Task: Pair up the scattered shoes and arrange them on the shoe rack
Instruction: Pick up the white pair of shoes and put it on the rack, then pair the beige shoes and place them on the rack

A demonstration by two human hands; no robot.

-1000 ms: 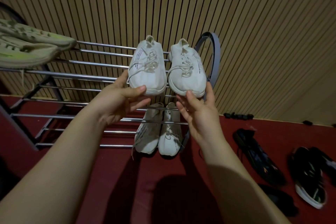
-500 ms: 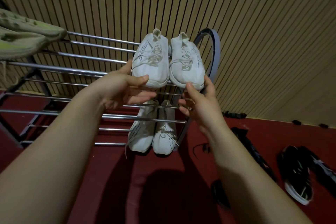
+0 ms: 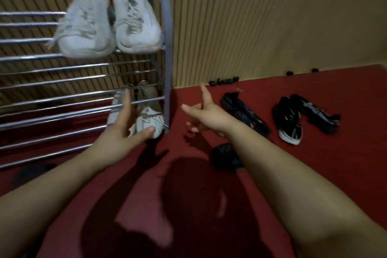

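Both hands hold nothing: the left hand [image 3: 125, 132] and right hand [image 3: 206, 114] hover with fingers spread. A white sneaker pair [image 3: 109, 25] sits on the shoe rack [image 3: 165, 27] top shelf at 11 o'clock; black sneakers [image 3: 289, 120] lie scattered on the red floor [image 3: 314, 174] at 2 o'clock.

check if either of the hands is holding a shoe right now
No: the left hand and right hand are both open and empty, clear of the white shoes on the rack.

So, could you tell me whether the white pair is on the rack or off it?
On: both white sneakers rest side by side on the rack's top bars.
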